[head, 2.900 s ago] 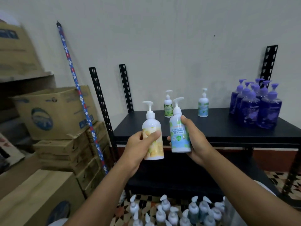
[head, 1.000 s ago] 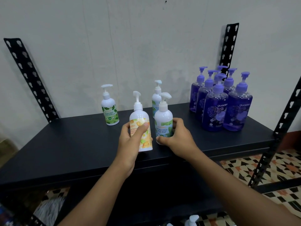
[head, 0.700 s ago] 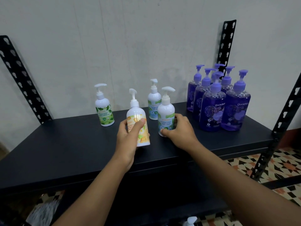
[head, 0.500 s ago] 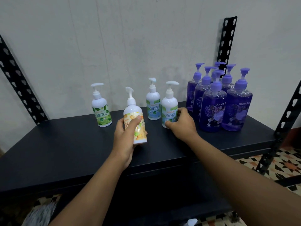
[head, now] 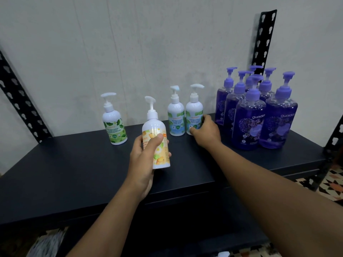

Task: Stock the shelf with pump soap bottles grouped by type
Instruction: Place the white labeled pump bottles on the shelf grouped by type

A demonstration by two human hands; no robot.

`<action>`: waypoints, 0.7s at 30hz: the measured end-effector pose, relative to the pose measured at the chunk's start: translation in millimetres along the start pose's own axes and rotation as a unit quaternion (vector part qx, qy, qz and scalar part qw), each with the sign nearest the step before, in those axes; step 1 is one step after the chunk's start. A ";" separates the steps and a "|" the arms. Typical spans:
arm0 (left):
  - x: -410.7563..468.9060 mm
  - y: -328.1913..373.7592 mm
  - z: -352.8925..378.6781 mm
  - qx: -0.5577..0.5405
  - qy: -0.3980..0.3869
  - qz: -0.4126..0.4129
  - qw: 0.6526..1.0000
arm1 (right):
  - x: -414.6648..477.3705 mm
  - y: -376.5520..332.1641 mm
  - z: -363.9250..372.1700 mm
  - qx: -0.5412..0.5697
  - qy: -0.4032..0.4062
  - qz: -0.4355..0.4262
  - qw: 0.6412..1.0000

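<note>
A pale plaster wall (head: 148,43) backs a dark shelf (head: 65,173) framed by black slotted uprights, one at the far right corner (head: 264,38) and one at the left edge (head: 20,101). A strip of patterned floor tile (head: 330,186) shows past the shelf's right end.

A tight cluster of purple pump bottles (head: 248,123) fills the far right corner. They are clear-walled with violet liquid, lilac pumps and flower prints, and the two front ones read "guardian".

Two bare forearms reach in from the near edge. The left grip (head: 143,160) is wrapped round the lower body of a yellow-labelled bottle (head: 155,128) over the middle of the shelf. The thumb lies across the front of the label and the fingertips show at the bottle's right side. The bottle is white with a white pump and orange-yellow fruit artwork, and it leans slightly left. Whether its base touches the shelf cannot be told.

The right grip (head: 206,134) is curled round the base of a cool mint bottle (head: 194,114), which stands upright near the far edge, just left of the purple cluster. The thumb is at its lower front and the fingers are round its right side. A second cool mint bottle (head: 176,117) stands just beside it on the left; both are white with blue-green labels reading "ANTIBACTERIAL HAND WASH COOL MINT".

Further left along the far edge, apart from the pair, stands a white green-leaf bottle (head: 114,127).
</note>
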State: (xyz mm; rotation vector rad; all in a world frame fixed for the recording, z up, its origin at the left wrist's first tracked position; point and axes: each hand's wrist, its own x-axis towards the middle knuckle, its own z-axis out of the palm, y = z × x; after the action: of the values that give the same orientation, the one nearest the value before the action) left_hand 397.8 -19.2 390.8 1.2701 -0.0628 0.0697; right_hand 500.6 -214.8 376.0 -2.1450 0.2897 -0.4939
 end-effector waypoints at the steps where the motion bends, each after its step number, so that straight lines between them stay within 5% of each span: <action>1: 0.1 -0.3 0.0 -0.002 0.000 0.001 1.000 | 1.3 -0.2 0.5 -0.004 0.000 0.003 1.000; 21: -5.5 3.2 -2.6 -0.023 0.015 -0.010 1.000 | -24.5 -14.3 0.1 0.006 -0.003 0.020 1.000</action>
State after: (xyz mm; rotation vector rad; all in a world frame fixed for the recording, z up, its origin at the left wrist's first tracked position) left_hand 392.0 -15.9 392.6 1.2232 -0.0257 0.0693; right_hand 479.1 -197.2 381.8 -2.1236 0.3259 -0.4655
